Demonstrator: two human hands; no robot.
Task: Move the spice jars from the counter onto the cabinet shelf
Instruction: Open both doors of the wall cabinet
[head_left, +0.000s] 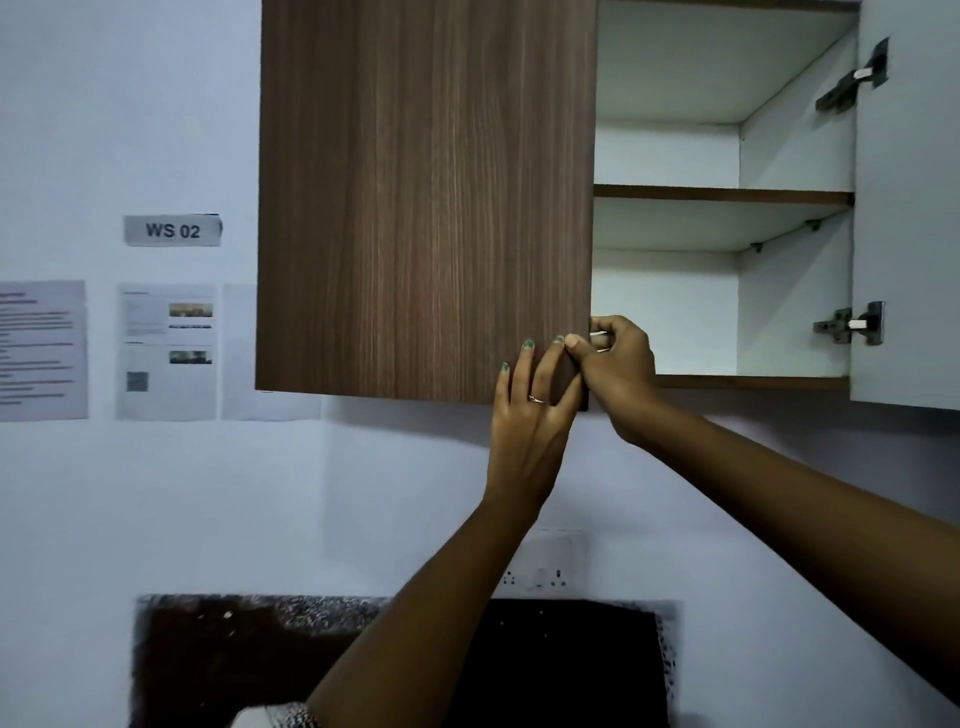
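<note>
A wall cabinet hangs ahead with its left wooden door (426, 197) closed and its right door (906, 208) swung open. Inside, a bare white middle shelf (722, 195) and the cabinet floor (753, 382) show. My left hand (530, 421) lies with straight fingers on the lower right corner of the left door. My right hand (618, 364) curls its fingers round that door's right edge, thumb on the front. No spice jars are in view.
A dark speckled counter (249, 639) lies below my arms. A wall socket (540, 574) sits above it. Papers and a "WS 02" label (173, 230) hang on the left wall. Two metal hinges (852, 325) stick out on the open door.
</note>
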